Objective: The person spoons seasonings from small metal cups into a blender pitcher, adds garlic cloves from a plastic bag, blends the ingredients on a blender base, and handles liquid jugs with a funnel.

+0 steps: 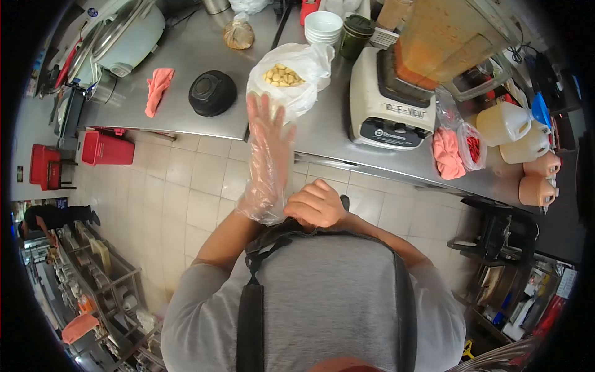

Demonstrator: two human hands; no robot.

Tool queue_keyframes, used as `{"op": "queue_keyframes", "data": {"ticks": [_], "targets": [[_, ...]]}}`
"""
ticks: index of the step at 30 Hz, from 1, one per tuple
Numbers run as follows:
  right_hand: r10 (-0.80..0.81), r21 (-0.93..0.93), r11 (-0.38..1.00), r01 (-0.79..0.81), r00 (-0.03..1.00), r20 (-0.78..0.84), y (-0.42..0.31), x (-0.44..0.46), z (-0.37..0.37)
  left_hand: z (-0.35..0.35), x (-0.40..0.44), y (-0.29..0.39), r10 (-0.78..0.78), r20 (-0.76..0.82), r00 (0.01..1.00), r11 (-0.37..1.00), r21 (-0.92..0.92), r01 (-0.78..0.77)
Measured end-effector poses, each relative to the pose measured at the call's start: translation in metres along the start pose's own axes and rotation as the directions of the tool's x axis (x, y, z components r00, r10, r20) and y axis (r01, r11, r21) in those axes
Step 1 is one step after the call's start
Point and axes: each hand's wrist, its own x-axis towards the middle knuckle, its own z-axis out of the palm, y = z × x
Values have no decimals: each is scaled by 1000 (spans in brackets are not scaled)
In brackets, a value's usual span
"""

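Touching the cuff: right hand (317, 204), just below the middle of the frame, fingers curled in at the wrist end of the glove; the fingertips are hidden, so I cannot tell whether it pinches the plastic.
Glove: clear plastic glove (261, 201), middle of the frame, loose and wrinkled around the left hand and wrist.
Gloved hand: left hand (271, 149), fingers straight and spread wide, holding nothing, pointing up the frame.
White bag: white bag (317, 93), upper middle, lying on the steel bench (186, 121) with its mouth open on pale yellow pieces (283, 75); the left fingers overlap its lower edge, and I cannot tell whether they touch it.
Blender: blender (392, 105), upper right, orange-red mix (412, 68) in its jug.
Right of blender: pink cloth (447, 152) beside a small bag of red pieces (472, 147), then white jugs (503, 124).
Left of bag: black lid (212, 93), with a second pink cloth (159, 90) farther left.
Back of bench: stacked white bowls (323, 28) near a dark green jar (355, 36), top of the frame.
Left edge: another person (59, 217) in dark clothes.
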Motion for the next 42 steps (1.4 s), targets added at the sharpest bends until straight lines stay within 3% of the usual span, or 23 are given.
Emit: {"op": "queue_keyframes", "data": {"ticks": [2,3,5,6,7,9,10,12,14,16,18,19,24,25,27,30,32,33,35,38,42], "targets": [[92,6,996,-91,996,-18,2,4,4,-16,15,4,222,-69,973,975,11,-222],[176,8,984,-176,983,-41,3,9,3,-32,25,7,217,-68,974,976,8,-217],[265,-9,964,-265,963,-50,-1,12,2,-65,54,12,297,162,941,808,483,-338],[395,-17,918,-397,915,-83,-4,9,2,-59,73,21,416,265,870,645,588,-488],[516,-20,853,-522,848,-120,-6,4,1,-58,89,24,410,272,871,652,580,-488],[564,-67,819,-570,821,-91,-4,-20,-3,-57,126,23,103,512,853,382,772,-509],[587,-71,799,-598,800,-126,-6,-33,-4,-55,146,13,95,524,846,391,762,-516],[656,-111,722,-682,727,-202,-19,-48,-12,-57,180,-26,-247,619,745,-21,766,-643],[709,-151,645,-749,660,-249,-29,-68,-22,-57,209,-67,-360,420,833,-229,826,-516],[740,-237,534,-811,584,-333,-35,-83,-40,-209,329,-232,-368,424,827,281,899,-336],[740,-260,457,-850,526,-419,-35,-101,-64,-166,272,-153,-515,287,808,-117,910,-398],[732,-269,407,-873,488,-475,-32,-110,-77,-158,263,-137,-568,256,782,-160,898,-410],[649,-352,201,-914,394,-651,28,-175,-161,-165,230,-119,-665,224,713,-119,910,-397],[619,-411,136,-901,402,-675,51,-184,-179,-166,223,-122,-650,221,727,-142,905,-402],[516,-583,122,-803,553,-654,97,-198,-212,-164,216,-124,-595,229,770,-181,895,-407],[546,-586,39,-809,509,-666,152,-247,-213,-156,212,-129,-499,258,827,-225,883,-411],[630,-632,-158,-759,415,-657,151,-206,-186,-153,212,-127,-449,277,850,-241,878,-413],[619,-678,-81,-731,496,-609,154,-205,-173,-153,210,-124,-424,283,860,-250,876,-412],[641,-620,8,-785,480,-599,145,-182,-142,-154,209,-118,-383,296,875,-268,871,-412],[656,-615,-78,-784,425,-624,139,-171,-126,-148,213,-121,-329,317,890,-283,866,-413],[666,-628,5,-778,471,-578,146,-186,-139,-138,218,-130,-274,340,900,-308,855,-417]]}}
